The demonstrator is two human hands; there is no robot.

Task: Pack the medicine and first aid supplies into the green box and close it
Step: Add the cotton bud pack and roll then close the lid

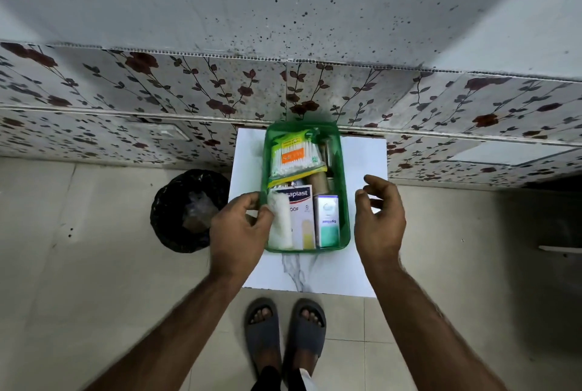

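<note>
A green translucent box point(345, 201) stands open on a small white table point(362, 264). Inside lie a pack of cotton swabs point(296, 155), a white gauze roll point(280, 220), a plaster carton point(302, 217), a small teal-and-white medicine carton point(328, 222) and a brown roll point(319, 184). My left hand point(239, 226) rests at the box's left wall, its fingertips on the rim and touching the gauze roll. My right hand point(379, 217) hovers just right of the box, fingers spread, holding nothing. No lid is visible.
A black lined waste bin point(185, 211) stands on the floor left of the table. A floral-patterned wall panel point(157, 100) runs behind the table. My feet in grey slippers point(285, 330) stand at the table's near edge.
</note>
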